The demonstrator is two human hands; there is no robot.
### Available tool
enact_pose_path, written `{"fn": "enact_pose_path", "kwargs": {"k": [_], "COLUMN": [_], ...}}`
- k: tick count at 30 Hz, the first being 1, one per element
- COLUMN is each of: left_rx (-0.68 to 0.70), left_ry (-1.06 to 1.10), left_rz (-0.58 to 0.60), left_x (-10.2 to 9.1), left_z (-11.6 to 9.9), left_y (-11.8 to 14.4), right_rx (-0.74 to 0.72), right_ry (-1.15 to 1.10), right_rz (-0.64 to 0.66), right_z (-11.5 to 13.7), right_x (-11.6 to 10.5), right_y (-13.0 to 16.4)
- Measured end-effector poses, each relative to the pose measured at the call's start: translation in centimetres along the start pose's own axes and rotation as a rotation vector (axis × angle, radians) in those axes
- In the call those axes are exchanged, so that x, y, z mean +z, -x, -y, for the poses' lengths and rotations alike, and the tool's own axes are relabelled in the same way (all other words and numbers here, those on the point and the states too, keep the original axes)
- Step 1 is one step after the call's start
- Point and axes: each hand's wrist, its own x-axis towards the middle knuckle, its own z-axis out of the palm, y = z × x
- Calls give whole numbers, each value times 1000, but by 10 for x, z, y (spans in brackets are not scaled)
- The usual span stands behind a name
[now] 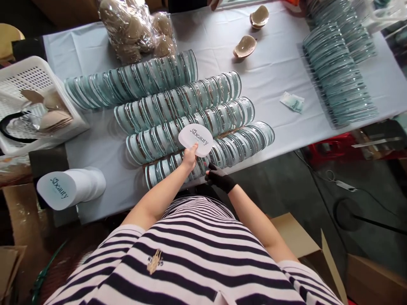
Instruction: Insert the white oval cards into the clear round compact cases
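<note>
My left hand (190,157) pinches a white rounded card (197,139) printed with the word "beauty", thumb on top. The card is held above the front rows of clear packages. My right hand (222,178) wears a black glove with some bare fingertips. It is beside the near edge of the front row of clear packages (244,144), fingers stretched toward it and slightly apart; nothing shows in them. Three more rows of such packages (152,76) lie behind, standing on edge and packed close. A stack of the same printed cards (57,190) lies at the table's left corner.
A white basket (28,72) with beige cups stands at left. Bagged beige cups (130,25) lie at the back; loose cups (244,46) and a small packet (291,102) lie right of the rows. More clear packages (340,72) line the table's (273,72) right end.
</note>
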Motion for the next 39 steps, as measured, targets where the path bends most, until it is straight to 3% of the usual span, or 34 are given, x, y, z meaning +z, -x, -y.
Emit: {"fn": "enact_pose_path", "kwargs": {"k": [3,7,9,11,14,17,21,23,25,27,30,34,39], "left_rx": [35,50,56,71,77,36,5,-12,-37,-59,-58,-44,-62], "left_ry": [-15,-56,-82,-104,-119,-106,-6,58,100,111,100,70,63], "left_rz": [10,27,65,89,122,158,51,1,-21,-15,21,44,30], "left_x": [3,0,-7,-15,-29,-34,-32,-32,-35,-37,-39,-38,-38], "left_z": [3,6,5,3,-1,-7,-22,-30,-35,-36,-36,-37,-39], "left_y": [1,5,10,14,20,24,21,16,9,5,5,8,8], "right_rx": [-28,-112,-216,-336,-455,-303,-101,-93,-105,-85,12,139,121], "right_ry": [-41,36,124,229,262,170,170,306,442,547,658,674,663], "right_rz": [-78,-510,-564,-548,-551,-552,-747,-678,-506,-386,-304,-232,-279], "right_z": [14,40,54,67,82,84,49,24,6,2,21,51,45], "right_x": [-22,-60,-69,-63,-37,-19,-22,-19,-6,12,37,43,45], "right_y": [-7,-30,-37,-35,-26,-14,28,62,90,97,70,30,38]}}
